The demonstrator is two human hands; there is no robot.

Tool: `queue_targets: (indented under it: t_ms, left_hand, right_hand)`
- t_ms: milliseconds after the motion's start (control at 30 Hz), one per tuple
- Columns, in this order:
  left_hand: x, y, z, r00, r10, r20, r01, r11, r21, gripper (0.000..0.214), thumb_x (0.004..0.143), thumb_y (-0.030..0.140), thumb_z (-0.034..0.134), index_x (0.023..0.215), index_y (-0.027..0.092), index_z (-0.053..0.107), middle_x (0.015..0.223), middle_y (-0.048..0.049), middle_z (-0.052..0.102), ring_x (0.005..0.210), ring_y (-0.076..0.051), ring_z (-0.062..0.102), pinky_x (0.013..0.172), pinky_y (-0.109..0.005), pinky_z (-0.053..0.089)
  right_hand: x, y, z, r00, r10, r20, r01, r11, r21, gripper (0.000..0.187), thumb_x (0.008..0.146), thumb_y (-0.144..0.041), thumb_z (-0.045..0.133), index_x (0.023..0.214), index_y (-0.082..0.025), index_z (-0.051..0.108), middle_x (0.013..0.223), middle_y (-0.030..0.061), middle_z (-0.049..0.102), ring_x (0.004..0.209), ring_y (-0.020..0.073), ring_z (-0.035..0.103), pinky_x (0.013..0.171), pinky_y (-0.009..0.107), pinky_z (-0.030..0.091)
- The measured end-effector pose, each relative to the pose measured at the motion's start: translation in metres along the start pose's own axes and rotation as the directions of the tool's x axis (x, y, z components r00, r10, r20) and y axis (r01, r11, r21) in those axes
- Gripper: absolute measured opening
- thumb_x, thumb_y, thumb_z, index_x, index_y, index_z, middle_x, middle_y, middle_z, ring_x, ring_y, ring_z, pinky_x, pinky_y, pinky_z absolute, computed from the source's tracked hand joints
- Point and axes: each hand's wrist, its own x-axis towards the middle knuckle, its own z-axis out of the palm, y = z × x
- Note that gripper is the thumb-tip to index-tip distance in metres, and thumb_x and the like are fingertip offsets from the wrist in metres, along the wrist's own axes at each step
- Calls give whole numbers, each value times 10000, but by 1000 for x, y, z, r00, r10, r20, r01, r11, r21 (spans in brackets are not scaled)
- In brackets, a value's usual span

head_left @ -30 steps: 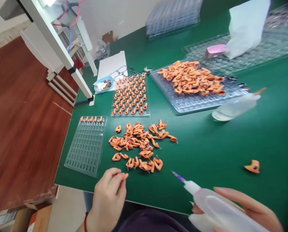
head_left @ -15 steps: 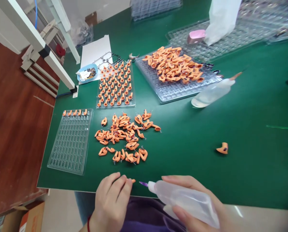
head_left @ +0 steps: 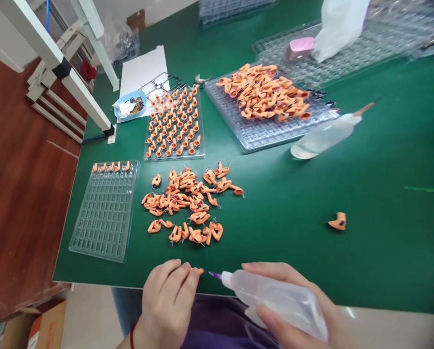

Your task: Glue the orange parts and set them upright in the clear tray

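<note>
My left hand [head_left: 166, 303] is pinched shut on a small orange part [head_left: 200, 271] at the table's near edge. My right hand [head_left: 297, 310] grips a clear squeeze bottle [head_left: 275, 300] lying sideways. The bottle's purple nozzle tip [head_left: 214, 275] points left, a short gap from the held part. Just beyond my hands, a loose pile of orange parts [head_left: 189, 203] lies on the green table [head_left: 347, 261]. One stray orange part [head_left: 338, 221] sits alone to the right.
A clear tray [head_left: 105, 213] with one row of orange parts lies at the left edge. A filled tray [head_left: 175, 123] and a larger tray heaped with parts [head_left: 267, 102] sit farther back. A second bottle [head_left: 326, 135] lies on its side. More trays, a pink object [head_left: 301, 47] and a white bag [head_left: 338, 26] are behind.
My right hand has swung the bottle leftward until its nozzle nears the part in my left hand. The left hand has kept its pinch. The view has shifted a little.
</note>
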Motion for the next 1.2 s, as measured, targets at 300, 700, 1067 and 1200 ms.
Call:
queue_targets:
  t_ms: [300,700,1067,1200]
  left_hand:
    - [-1,-1,1,1000,0,5,1,1000,-15,235,1054,103,486,1091,104,718,995,-55,780,947,-206,697,848,-325,570]
    - [0,-1,0,1000,-4,5,5,1000,-12,205,1045,107,516,1089,106,717,985,-52,784,928,-209,705,828,-330,581]
    - [6,9,0,993,-103,-60,83,957,-277,128,989,103,619,1016,153,734,917,-37,782,879,-181,686,817,-305,610]
    - [14,13,-4,993,-93,-73,61,933,-354,142,1006,126,597,1004,163,735,887,-35,785,840,-167,697,803,-291,617]
  right_hand:
    - [-1,-3,2,999,34,-10,-33,999,14,300,1017,-589,548,1165,-347,645,954,-12,723,759,135,695,713,155,542]
    - [0,7,-6,997,-62,54,62,998,-5,256,997,-509,618,1184,-340,661,936,-3,745,726,144,727,681,146,578]
    - [10,3,0,988,-87,125,55,968,244,507,909,-231,782,1343,-440,627,1113,-12,791,877,170,798,773,162,627]
    - [14,0,5,987,-110,117,67,944,323,594,872,-85,745,1343,-426,622,1080,-28,778,858,143,791,763,141,623]
